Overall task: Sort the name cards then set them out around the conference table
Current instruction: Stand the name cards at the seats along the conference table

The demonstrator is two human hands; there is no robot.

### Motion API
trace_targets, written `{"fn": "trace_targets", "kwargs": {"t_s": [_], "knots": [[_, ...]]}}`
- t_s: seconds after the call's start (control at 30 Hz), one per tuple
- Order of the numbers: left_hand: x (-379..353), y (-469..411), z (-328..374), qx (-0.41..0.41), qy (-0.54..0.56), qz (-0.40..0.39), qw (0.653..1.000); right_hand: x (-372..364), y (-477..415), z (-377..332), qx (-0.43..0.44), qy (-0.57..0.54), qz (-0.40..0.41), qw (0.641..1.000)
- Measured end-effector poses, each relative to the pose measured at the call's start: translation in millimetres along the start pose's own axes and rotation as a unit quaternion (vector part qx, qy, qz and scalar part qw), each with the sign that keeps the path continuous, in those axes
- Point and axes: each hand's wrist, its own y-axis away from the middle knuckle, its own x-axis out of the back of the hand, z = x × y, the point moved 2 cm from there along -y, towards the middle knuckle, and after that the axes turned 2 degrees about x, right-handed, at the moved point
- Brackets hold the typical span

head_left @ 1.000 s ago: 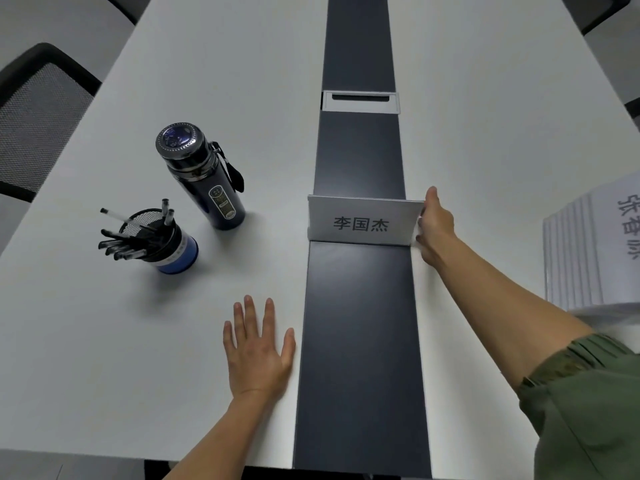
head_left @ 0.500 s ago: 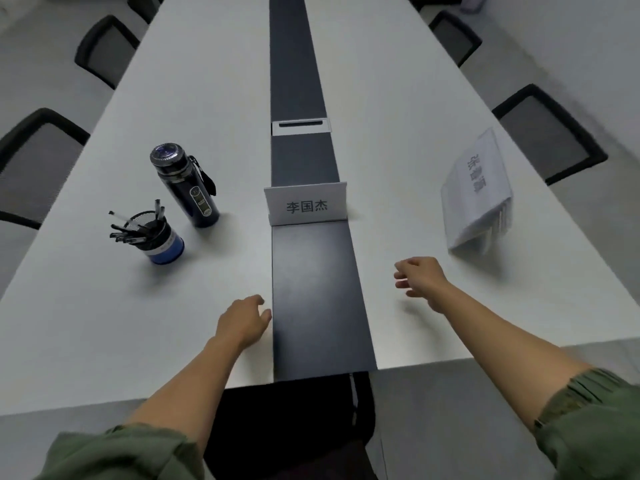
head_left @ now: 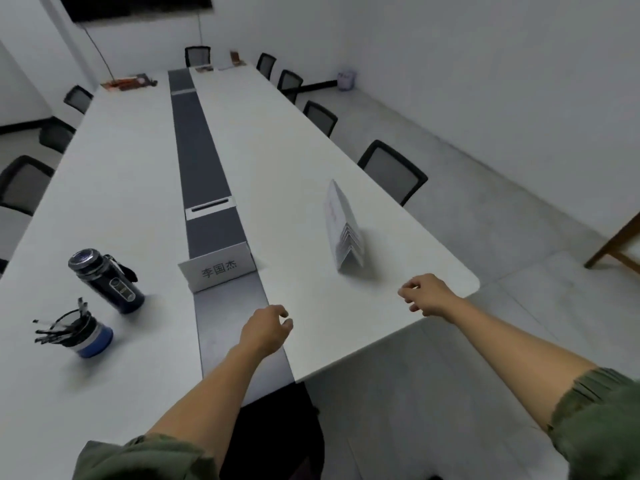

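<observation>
White laminate covers the long conference table (head_left: 114, 174), split down its length by a dark grey strip (head_left: 199, 150). One name card (head_left: 219, 271) stands upright across that strip near the person's end, its printed face turned toward them. A stack of folded name cards (head_left: 344, 233) sits tent-like on the white surface to the right, well apart from the single card and near the table's right edge. The left hand (head_left: 266, 329) hangs over the dark strip just short of the standing card, fingers loosely curled, grasping nothing. The right hand (head_left: 427, 294) is over the rounded right corner of the table, near the stack but not touching it, its fingers likewise slack and bent with nothing in them. Both forearms are bare below green sleeves (head_left: 602, 420). On the left side stand a dark water bottle (head_left: 107, 280) and, just beside it and nearer the person, a blue-based pen pot (head_left: 88, 336) bristling with black pens. A silver cable hatch (head_left: 210, 205) sits in the strip beyond the card. Black mesh chairs (head_left: 393, 171) line both long sides.
</observation>
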Motion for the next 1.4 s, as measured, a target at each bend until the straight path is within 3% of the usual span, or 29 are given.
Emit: {"fn": "trace_targets", "kwargs": {"t_s": [0.4, 0.67, 0.83, 1.13, 1.4], "knots": [[-55.2, -38.0, 169.0, 0.034, 0.097, 0.021, 0.994, 142.2, -68.4, 91.1, 0.002, 0.006, -0.021, 1.000], [-27.8, -89.0, 180.9, 0.101, 0.182, 0.075, 0.975, 142.2, -139.7, 72.2, 0.027, 0.003, -0.074, 0.997], [-10.3, -152.0, 185.0, 0.136, 0.299, 0.086, 0.940, 127.3, -185.4, 44.6, 0.038, 0.008, -0.088, 0.995], [-0.8, -262.5, 194.3, 0.153, 0.383, -0.026, 0.911, 100.5, -262.3, -11.1, 0.022, 0.000, -0.085, 0.996], [-4.6, -302.9, 187.3, 0.164, 0.427, -0.082, 0.886, 75.5, -297.6, -16.3, 0.000, 0.009, -0.132, 0.991]]}}
